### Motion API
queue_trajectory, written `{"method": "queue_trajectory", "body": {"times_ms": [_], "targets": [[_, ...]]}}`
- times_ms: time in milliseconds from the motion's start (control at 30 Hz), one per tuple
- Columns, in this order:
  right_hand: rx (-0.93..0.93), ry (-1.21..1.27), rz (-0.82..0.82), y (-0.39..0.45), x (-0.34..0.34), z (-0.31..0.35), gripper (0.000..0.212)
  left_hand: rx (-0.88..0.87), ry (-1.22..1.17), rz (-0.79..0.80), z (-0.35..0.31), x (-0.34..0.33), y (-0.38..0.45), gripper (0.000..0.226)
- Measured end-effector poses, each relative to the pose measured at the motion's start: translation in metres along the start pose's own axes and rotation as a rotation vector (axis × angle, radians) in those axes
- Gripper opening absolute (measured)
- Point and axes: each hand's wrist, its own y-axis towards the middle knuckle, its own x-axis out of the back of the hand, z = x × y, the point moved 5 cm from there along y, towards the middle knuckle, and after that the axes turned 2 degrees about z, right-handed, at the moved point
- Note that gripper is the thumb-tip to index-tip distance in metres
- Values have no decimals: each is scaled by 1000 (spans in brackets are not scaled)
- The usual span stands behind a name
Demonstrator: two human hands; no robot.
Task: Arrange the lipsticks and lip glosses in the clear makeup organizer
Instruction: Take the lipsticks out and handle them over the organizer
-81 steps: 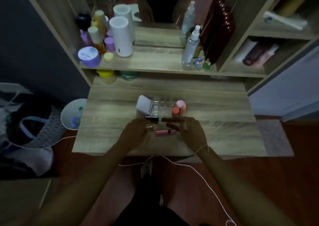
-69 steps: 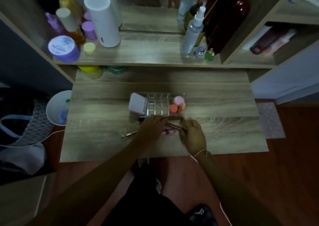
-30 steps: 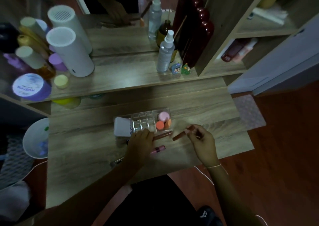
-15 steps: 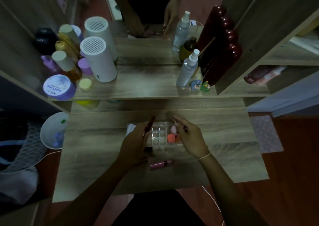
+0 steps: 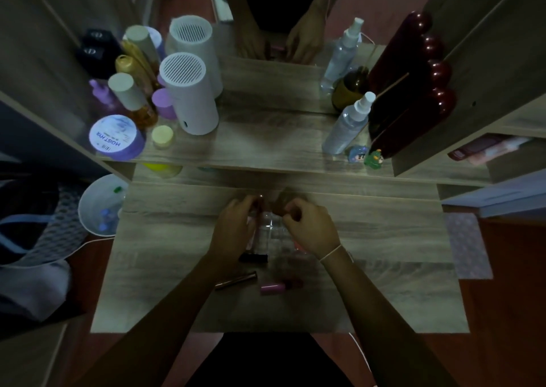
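The clear makeup organizer (image 5: 270, 233) sits mid-table, mostly hidden under both my hands. My left hand (image 5: 233, 227) hovers over its left side, pinching a dark red lip gloss tube (image 5: 260, 201) upright. My right hand (image 5: 310, 228) covers the right side with curled fingers around a blurred dark tube (image 5: 284, 200). In front of the organizer lie a black lipstick (image 5: 253, 258), a slim brown-gold tube (image 5: 236, 280) and a pink lip gloss (image 5: 279, 286).
The shelf behind holds a white cylinder (image 5: 189, 94), a purple jar (image 5: 113, 137), several bottles, a spray bottle (image 5: 347, 125) and a dark red object (image 5: 413, 85). A mirror stands behind them. A white bin (image 5: 99, 206) is on the floor at the left.
Both hands left the loose tubes at the table's front and rose over the organizer, each carrying a tube. The head camera tilted, so the view shifted. The pink gloss stays put.
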Motion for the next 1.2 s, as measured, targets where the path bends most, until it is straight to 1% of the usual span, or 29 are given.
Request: {"method": "queue_trajectory", "body": {"times_ms": [133, 267, 333, 433, 467, 533, 633, 767, 867, 1000, 1200], "targets": [[25, -96, 50, 2, -4, 5, 11, -34, 6, 34, -6, -2, -1, 22], [15, -174, 48, 3, -2, 7, 13, -53, -4, 35, -11, 2, -3, 20], [21, -209, 47, 4, -2, 7, 15, -78, -8, 65, -12, 1, -4, 20], [28, -255, 58, 5, -5, 8, 23, -104, 69, 81, -12, -3, -5, 20], [29, -259, 57, 5, -7, 9, 25, -110, 93, 74, -11, -4, -4, 20], [27, -258, 39, 5, -9, 11, 23, -117, 154, 69, -9, -9, -3, 19], [36, -233, 11, 6, -11, 12, 15, -52, 221, 76, -2, -15, -2, 26], [72, -226, 15, 6, -13, 12, 12, -13, 277, 83, 2, -21, -2, 30], [100, -221, 30, 4, -16, 12, 12, 12, 298, 73, 3, -20, -3, 31], [128, -218, 19, 1, -17, 11, 17, -2, 293, 59, 2, -20, -5, 28], [108, -227, 19, -1, -20, 10, 21, -8, 255, 40, 2, -19, -8, 31]]}}
